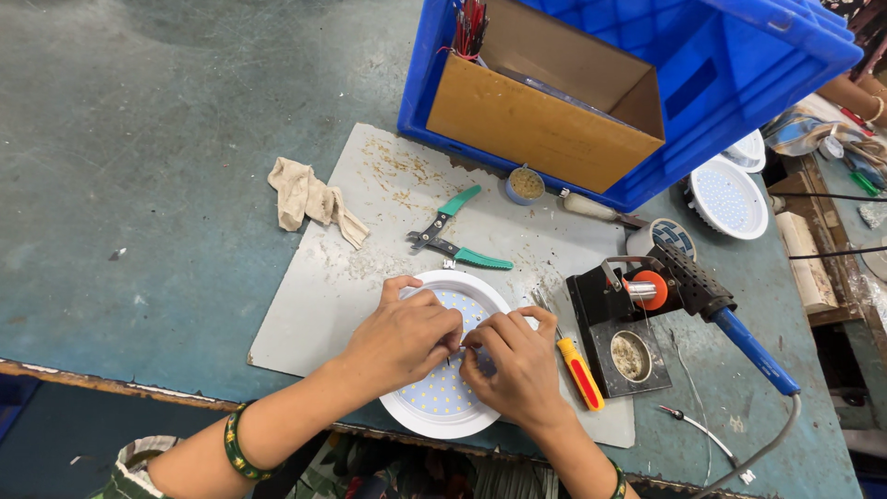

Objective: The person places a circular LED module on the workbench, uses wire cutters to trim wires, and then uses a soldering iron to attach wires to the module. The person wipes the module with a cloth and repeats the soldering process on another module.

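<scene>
Both hands [462, 346] on round lamp [442, 397]

Free room: bare bench top [166, 139] left of the grey mat [370, 212], broken only by a crumpled rag [309, 199]. Open strip of mat between rag and green-handled pliers [453, 240]. Obstacles: pliers just behind the round white lamp panel [439, 402]; blue crate [647, 83] with cardboard box [545, 111] blocking the far side; soldering iron [730, 323] on its stand [619, 342], and a yellow-red screwdriver [577, 370], crowding the right
</scene>
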